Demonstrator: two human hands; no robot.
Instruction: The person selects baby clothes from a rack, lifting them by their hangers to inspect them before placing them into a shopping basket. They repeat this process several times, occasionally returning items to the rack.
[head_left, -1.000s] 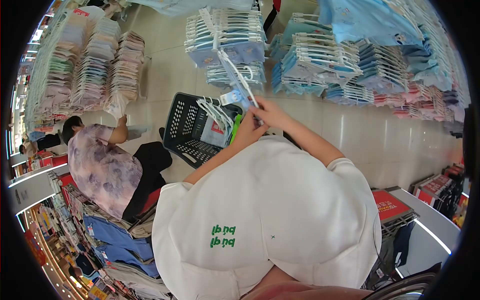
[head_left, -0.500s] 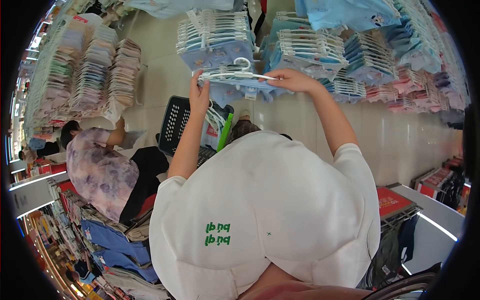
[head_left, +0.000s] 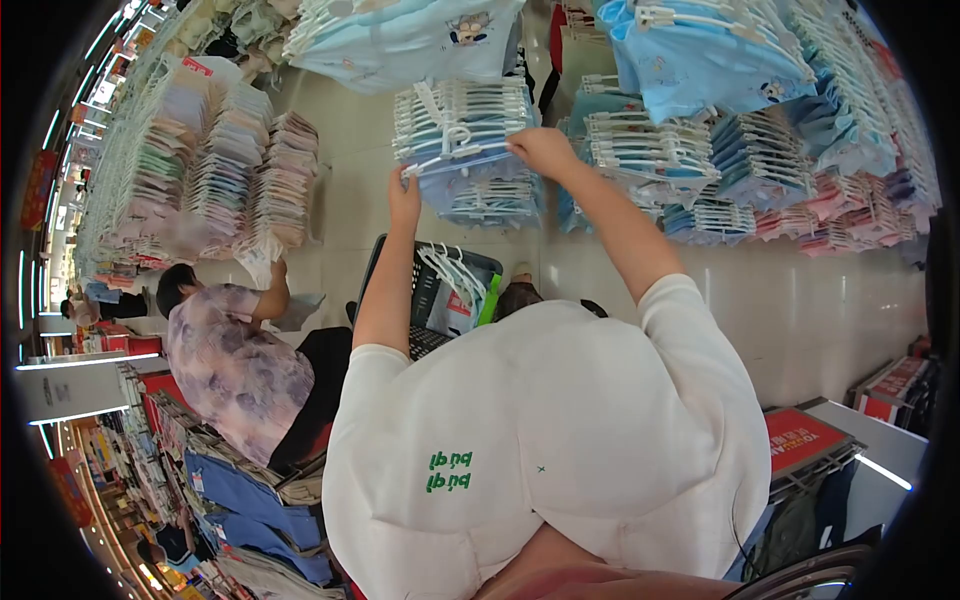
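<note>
A white hanger [head_left: 458, 152] with a light blue garment is held in front of a hanging row of similar blue garments [head_left: 500, 190]. My left hand [head_left: 404, 196] pinches the hanger's left end. At the other end, my right hand [head_left: 543, 152] has its fingers closed on the same hanger. The hanger's hook points up between the hands, and folds of the garment hang below the bar.
Racks of garments on hangers [head_left: 205, 160] stand at the left, with more blue and pink ones [head_left: 760, 160] at the right. A dark basket [head_left: 425, 300] holding hangers is below my left hand. Another person [head_left: 240, 350] is at the left beside folded jeans [head_left: 250, 500].
The hanger and both hands have come up against the front of the blue row, with the hanger now tilted, its right end higher. The whole view has shifted, showing more garments at the top.
</note>
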